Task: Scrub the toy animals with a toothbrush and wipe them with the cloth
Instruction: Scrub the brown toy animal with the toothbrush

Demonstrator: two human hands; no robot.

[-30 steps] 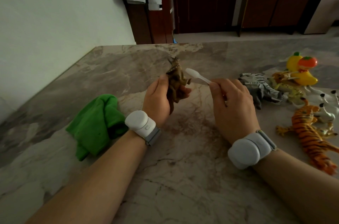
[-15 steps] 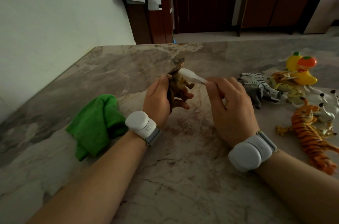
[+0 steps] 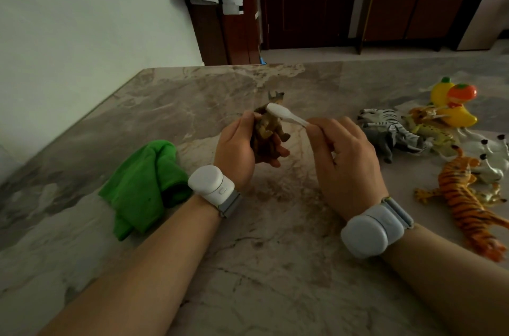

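Left hand [image 3: 237, 148] curled round brown toy [image 3: 271, 123], held above the table [image 3: 248, 253], long axis upright, head up and away. Right hand [image 3: 344, 159] pinches toothbrush [image 3: 286, 115] handle; brush points left, head on toy's back. Cloth [image 3: 143, 187] left.

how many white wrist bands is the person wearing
2. The left wrist band sits just behind the left hand, beside the green cloth; the right wrist band sits behind the right hand. Neither is hidden.
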